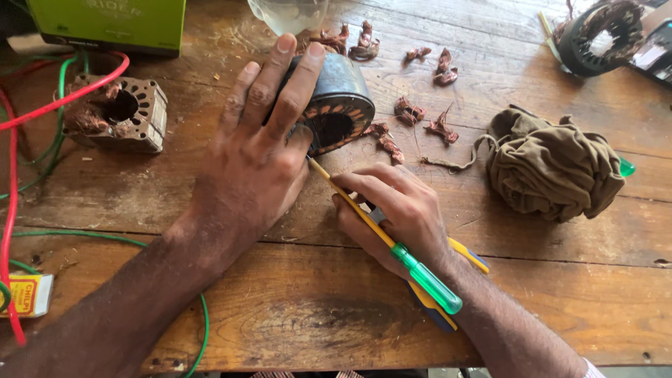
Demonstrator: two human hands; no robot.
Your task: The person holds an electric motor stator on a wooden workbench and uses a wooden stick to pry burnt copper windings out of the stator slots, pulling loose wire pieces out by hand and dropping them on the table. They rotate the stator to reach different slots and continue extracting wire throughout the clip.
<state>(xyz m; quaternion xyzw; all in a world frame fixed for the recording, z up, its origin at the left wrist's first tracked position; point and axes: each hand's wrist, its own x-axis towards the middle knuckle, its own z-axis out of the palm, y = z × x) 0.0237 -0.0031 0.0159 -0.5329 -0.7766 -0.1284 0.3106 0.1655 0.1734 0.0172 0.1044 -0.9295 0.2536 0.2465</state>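
My left hand (262, 140) lies over a round grey motor stator (343, 105) with copper windings, gripping it on the wooden table (336, 308). My right hand (395, 210) holds a thin yellow-shafted screwdriver with a green handle (427, 280); its tip points into the stator's opening. A second tool with a yellow and blue handle (470, 255) is also in that hand, mostly hidden beneath it.
Cut copper wire clumps (409, 112) lie scattered behind the stator. A crumpled olive cloth (553, 168) sits right. Another square stator (122, 112) lies left, one more stator (602, 35) at far right. Red and green wires (14, 175) run along the left; a green box (112, 24) stands behind.
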